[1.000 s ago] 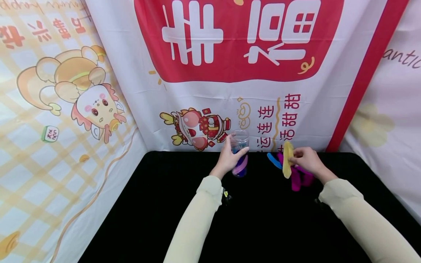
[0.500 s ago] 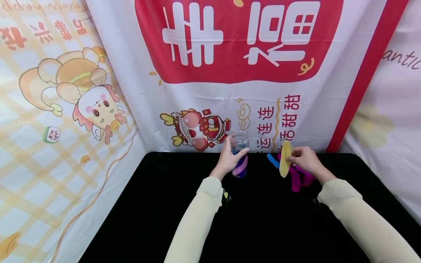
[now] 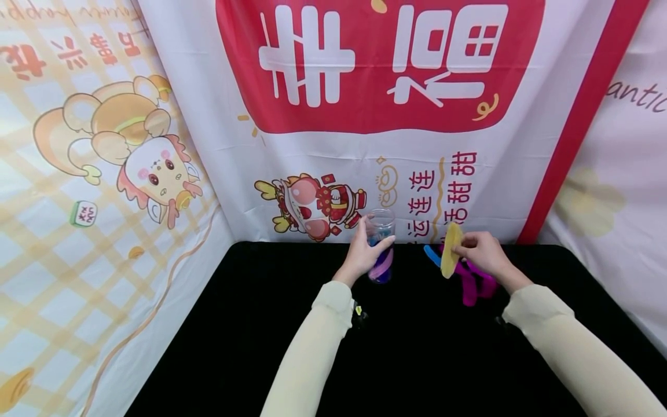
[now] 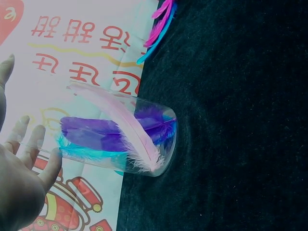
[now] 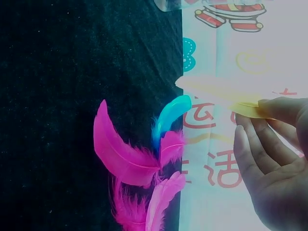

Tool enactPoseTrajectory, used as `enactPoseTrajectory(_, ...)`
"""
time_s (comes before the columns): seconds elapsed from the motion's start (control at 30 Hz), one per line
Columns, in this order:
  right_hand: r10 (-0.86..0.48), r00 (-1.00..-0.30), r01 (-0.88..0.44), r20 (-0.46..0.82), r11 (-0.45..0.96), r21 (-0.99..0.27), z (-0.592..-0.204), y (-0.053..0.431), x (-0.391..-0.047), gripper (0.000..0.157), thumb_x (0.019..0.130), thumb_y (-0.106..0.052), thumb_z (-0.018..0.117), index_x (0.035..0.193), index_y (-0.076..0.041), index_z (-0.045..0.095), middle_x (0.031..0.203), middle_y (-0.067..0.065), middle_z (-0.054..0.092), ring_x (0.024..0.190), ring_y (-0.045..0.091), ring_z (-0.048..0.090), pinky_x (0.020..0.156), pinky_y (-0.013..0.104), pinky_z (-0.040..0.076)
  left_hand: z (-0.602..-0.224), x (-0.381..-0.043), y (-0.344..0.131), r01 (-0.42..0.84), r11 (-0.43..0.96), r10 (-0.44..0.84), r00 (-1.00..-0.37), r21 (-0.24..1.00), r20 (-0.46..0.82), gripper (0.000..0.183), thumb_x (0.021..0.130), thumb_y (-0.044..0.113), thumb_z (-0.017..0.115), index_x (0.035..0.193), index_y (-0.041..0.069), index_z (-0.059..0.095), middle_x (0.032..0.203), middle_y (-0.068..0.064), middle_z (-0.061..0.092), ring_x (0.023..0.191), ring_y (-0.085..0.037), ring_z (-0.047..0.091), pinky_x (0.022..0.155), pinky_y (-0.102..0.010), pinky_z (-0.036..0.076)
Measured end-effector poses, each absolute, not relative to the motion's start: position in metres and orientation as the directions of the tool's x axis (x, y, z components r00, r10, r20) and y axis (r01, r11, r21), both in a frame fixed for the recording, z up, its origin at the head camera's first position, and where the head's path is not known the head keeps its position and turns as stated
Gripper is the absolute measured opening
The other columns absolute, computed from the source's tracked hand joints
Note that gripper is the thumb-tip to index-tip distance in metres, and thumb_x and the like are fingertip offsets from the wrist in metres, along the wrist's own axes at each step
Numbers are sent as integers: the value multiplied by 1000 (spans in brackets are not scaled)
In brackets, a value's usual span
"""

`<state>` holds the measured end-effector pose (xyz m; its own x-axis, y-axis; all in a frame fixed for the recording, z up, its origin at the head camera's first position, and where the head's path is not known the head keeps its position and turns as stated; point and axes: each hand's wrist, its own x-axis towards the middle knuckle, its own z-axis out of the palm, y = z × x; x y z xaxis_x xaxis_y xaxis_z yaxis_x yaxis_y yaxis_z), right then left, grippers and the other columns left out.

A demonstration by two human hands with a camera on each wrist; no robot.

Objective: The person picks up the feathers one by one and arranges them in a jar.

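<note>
My left hand (image 3: pixel 361 250) grips the upper part of a clear cup (image 3: pixel 383 217) standing at the back of the black table. Through its wall, the left wrist view shows a pale pink feather (image 4: pixel 131 122), a purple feather (image 4: pixel 91 132) and a light blue feather (image 4: pixel 91 152) inside. Between thumb and fingers, my right hand (image 3: pixel 484 253) pinches a yellow feather (image 3: pixel 451 250), apart from the cup and to its right. Below that hand lie several magenta feathers (image 5: pixel 122 161) and a blue feather (image 5: pixel 171 115), partly hidden in the head view.
Black cloth (image 3: pixel 406 353) covers the table. Just behind its far edge hangs a white and red printed sheet (image 3: pixel 323 147). A checked printed sheet (image 3: pixel 104 243) borders the left side, and a pale sheet (image 3: pixel 609 191) the right.
The yellow feather in my right hand has shifted slightly left, towards the cup. My left hand stays on the cup, nearly still.
</note>
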<state>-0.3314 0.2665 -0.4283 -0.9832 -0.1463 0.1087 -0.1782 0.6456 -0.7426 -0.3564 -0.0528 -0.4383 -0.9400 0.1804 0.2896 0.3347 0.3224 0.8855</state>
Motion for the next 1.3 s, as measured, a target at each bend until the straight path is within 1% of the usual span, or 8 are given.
enactPoseTrajectory(0.1, -137, -983, -184, 125, 653, -735, -426, 265, -332, 22, 97, -17, 70, 108, 2, 74, 94, 13, 77, 77, 17, 69, 68, 29, 56, -438, -357, -53, 332, 325, 180, -941, 886, 286, 77, 93, 43, 76, 153, 24, 31, 142, -12, 49, 132, -25, 50, 112, -44, 41)
enactPoseTrajectory(0.3, -115, -982, -188, 150, 653, -733, -422, 262, -331, 25, 98, -18, 69, 111, 3, 74, 99, 16, 76, 83, 21, 70, 67, 27, 56, -438, -356, -53, 327, 328, 178, -943, 886, 282, 77, 93, 44, 75, 153, 25, 31, 143, -12, 49, 133, -25, 49, 113, -45, 41)
enactPoseTrajectory(0.53, -104, -984, -178, 146, 631, -755, -415, 257, -332, 30, 101, -19, 67, 116, 6, 71, 103, 19, 75, 79, 11, 67, 68, 25, 56, -439, -357, -53, 324, 327, 181, -944, 888, 277, 77, 93, 44, 75, 153, 25, 30, 141, -12, 49, 132, -26, 50, 113, -48, 40)
enactPoseTrajectory(0.7, -100, -981, -194, 169, 624, -757, -411, 257, -334, 28, 100, -18, 67, 115, 6, 72, 102, 19, 75, 77, 9, 66, 68, 24, 55, -438, -358, -52, 322, 328, 179, -944, 888, 276, 77, 93, 44, 75, 153, 24, 31, 140, -11, 49, 131, -25, 50, 113, -45, 41)
enactPoseTrajectory(0.77, -96, -981, -194, 171, 624, -757, -410, 257, -334, 28, 101, -18, 67, 115, 6, 71, 102, 20, 75, 77, 10, 67, 69, 26, 56, -438, -358, -52, 321, 331, 178, -945, 887, 275, 77, 93, 44, 75, 153, 24, 31, 140, -11, 50, 130, -24, 50, 112, -44, 41)
enactPoseTrajectory(1.0, -72, -984, -174, 164, 595, -784, -405, 258, -334, 32, 101, -20, 67, 118, 7, 70, 105, 21, 74, 76, 8, 67, 69, 25, 57, -439, -358, -52, 321, 339, 175, -945, 885, 276, 78, 93, 45, 75, 153, 26, 30, 141, -11, 49, 131, -24, 50, 112, -44, 41)
enactPoseTrajectory(1.2, -60, -983, -176, 175, 594, -785, -401, 257, -335, 32, 101, -21, 66, 119, 6, 70, 106, 21, 74, 88, 27, 71, 69, 23, 56, -437, -356, -53, 309, 337, 177, -949, 890, 262, 78, 93, 46, 75, 154, 26, 30, 142, -11, 49, 131, -24, 50, 111, -42, 42)
enactPoseTrajectory(1.3, -54, -982, -177, 181, 592, -786, -399, 256, -335, 33, 102, -23, 66, 118, 5, 70, 105, 20, 74, 88, 28, 71, 68, 23, 56, -436, -356, -54, 305, 332, 181, -949, 892, 257, 78, 93, 47, 74, 154, 26, 29, 143, -12, 49, 132, -25, 50, 112, -43, 42)
